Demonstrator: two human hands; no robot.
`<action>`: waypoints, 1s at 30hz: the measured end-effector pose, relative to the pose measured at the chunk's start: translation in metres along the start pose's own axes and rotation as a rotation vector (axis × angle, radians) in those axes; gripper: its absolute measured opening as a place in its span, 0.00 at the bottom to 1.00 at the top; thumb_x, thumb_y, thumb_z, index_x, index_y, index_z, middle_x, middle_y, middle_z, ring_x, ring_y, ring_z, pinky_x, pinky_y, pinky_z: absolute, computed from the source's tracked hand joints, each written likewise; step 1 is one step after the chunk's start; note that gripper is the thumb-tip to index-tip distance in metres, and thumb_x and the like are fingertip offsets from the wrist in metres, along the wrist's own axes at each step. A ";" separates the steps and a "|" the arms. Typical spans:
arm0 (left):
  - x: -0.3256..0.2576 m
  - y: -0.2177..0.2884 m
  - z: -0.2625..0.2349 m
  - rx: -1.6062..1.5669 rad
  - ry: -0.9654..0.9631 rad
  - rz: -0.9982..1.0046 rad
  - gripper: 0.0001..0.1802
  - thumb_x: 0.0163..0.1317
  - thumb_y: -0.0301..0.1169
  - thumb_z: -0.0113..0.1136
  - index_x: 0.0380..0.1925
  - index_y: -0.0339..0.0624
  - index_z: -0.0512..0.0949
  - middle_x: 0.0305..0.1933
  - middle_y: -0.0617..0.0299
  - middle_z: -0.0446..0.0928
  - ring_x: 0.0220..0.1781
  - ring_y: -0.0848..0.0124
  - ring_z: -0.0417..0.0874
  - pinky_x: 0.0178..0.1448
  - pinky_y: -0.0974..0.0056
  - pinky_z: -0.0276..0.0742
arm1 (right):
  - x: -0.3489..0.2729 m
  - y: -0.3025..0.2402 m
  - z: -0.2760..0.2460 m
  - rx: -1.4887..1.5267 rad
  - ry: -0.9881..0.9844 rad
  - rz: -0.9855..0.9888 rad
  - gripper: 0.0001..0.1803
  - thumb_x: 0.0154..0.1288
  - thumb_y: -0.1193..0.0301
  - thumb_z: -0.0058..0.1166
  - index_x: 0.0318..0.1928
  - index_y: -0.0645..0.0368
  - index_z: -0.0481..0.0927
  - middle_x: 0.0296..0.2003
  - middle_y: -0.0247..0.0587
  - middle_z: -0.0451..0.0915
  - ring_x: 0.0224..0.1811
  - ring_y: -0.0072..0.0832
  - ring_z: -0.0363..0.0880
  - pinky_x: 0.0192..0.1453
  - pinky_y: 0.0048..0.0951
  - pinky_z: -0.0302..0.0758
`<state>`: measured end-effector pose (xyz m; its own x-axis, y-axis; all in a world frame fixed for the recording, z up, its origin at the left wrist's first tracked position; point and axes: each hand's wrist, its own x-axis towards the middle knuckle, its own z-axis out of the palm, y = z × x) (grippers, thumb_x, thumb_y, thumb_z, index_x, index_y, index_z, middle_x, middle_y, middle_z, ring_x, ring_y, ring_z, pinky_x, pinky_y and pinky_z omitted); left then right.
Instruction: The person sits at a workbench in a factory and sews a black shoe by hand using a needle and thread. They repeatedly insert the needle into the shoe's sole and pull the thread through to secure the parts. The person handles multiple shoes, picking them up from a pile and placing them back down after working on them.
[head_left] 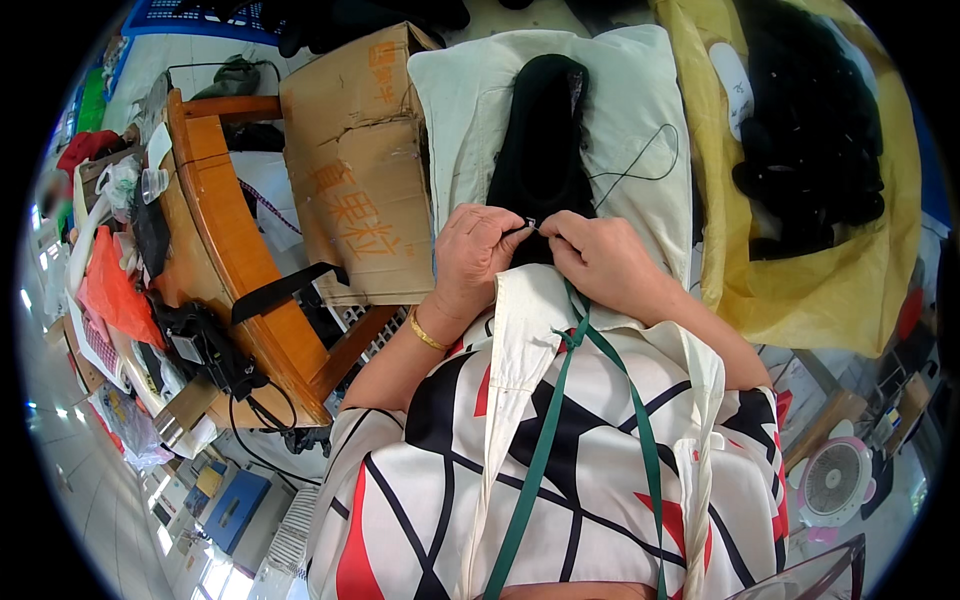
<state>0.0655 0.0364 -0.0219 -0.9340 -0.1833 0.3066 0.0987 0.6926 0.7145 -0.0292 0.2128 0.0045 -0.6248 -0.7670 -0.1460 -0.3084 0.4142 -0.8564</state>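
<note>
A black shoe [508,168] lies lengthwise on a white cloth-covered cushion [455,90] before me, its opening facing up. My left hand [472,255] is closed in a pinch at the shoe's near end. Close against it, my right hand [608,262] pinches as well, the fingertips of both hands almost meeting. A tiny pale, shiny piece [531,224] shows between the fingertips; its kind is too small to tell. From the shoe's right side a dark thread [668,150] loops out over the cushion. My fingers cover part of the shoe's near end.
To the left stand a cardboard box [350,190] and a wooden chair [235,230] with a black strap across it. On the right, a yellow bag [815,290] holds several black shoes [815,130]. A white fan [836,480] stands at the lower right.
</note>
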 end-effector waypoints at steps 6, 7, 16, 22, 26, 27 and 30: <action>-0.002 -0.001 0.002 0.042 0.023 0.031 0.11 0.48 0.23 0.70 0.34 0.43 0.81 0.34 0.61 0.81 0.36 0.60 0.81 0.40 0.60 0.77 | 0.003 -0.006 0.003 -0.060 -0.083 0.100 0.07 0.68 0.72 0.50 0.41 0.62 0.76 0.24 0.52 0.80 0.26 0.50 0.79 0.32 0.46 0.75; -0.002 -0.001 0.003 0.054 0.026 0.035 0.12 0.48 0.22 0.70 0.34 0.43 0.81 0.34 0.61 0.81 0.36 0.60 0.81 0.40 0.60 0.77 | 0.004 -0.006 0.004 -0.060 -0.075 0.095 0.07 0.69 0.71 0.50 0.41 0.61 0.75 0.24 0.52 0.80 0.26 0.50 0.79 0.31 0.46 0.74; -0.003 0.006 -0.003 0.055 0.054 0.036 0.17 0.44 0.19 0.70 0.38 0.43 0.82 0.36 0.60 0.82 0.40 0.60 0.80 0.42 0.60 0.77 | 0.006 0.005 0.010 0.147 -0.040 0.123 0.08 0.72 0.70 0.50 0.39 0.63 0.71 0.23 0.52 0.78 0.26 0.51 0.78 0.31 0.45 0.72; -0.012 -0.004 0.003 -0.090 0.038 -0.017 0.20 0.42 0.16 0.65 0.39 0.42 0.83 0.36 0.61 0.81 0.38 0.60 0.78 0.42 0.60 0.75 | 0.012 0.004 0.011 0.205 0.006 0.117 0.09 0.73 0.69 0.48 0.41 0.64 0.69 0.25 0.54 0.79 0.28 0.53 0.79 0.32 0.47 0.72; -0.012 -0.003 0.006 -0.128 0.026 -0.009 0.20 0.41 0.16 0.64 0.39 0.43 0.83 0.35 0.61 0.79 0.37 0.59 0.77 0.40 0.59 0.74 | 0.022 0.001 0.013 0.207 0.019 0.094 0.09 0.73 0.70 0.47 0.43 0.64 0.68 0.26 0.55 0.79 0.29 0.54 0.79 0.33 0.47 0.73; -0.011 -0.004 0.007 -0.120 0.029 0.005 0.20 0.41 0.16 0.64 0.39 0.43 0.83 0.34 0.61 0.79 0.37 0.59 0.77 0.40 0.59 0.74 | 0.024 0.002 0.013 0.206 0.013 0.087 0.09 0.72 0.70 0.48 0.43 0.63 0.69 0.26 0.54 0.79 0.29 0.54 0.79 0.33 0.46 0.73; -0.011 -0.005 0.006 -0.069 0.017 0.061 0.21 0.39 0.17 0.63 0.39 0.43 0.83 0.34 0.61 0.78 0.36 0.59 0.76 0.39 0.59 0.73 | 0.029 0.000 0.007 0.209 -0.053 0.095 0.08 0.70 0.69 0.51 0.41 0.62 0.73 0.27 0.51 0.80 0.30 0.52 0.79 0.35 0.45 0.75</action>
<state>0.0735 0.0393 -0.0332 -0.9195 -0.1548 0.3613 0.1791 0.6532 0.7357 -0.0429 0.1869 -0.0031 -0.6036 -0.7566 -0.2515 -0.0916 0.3792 -0.9208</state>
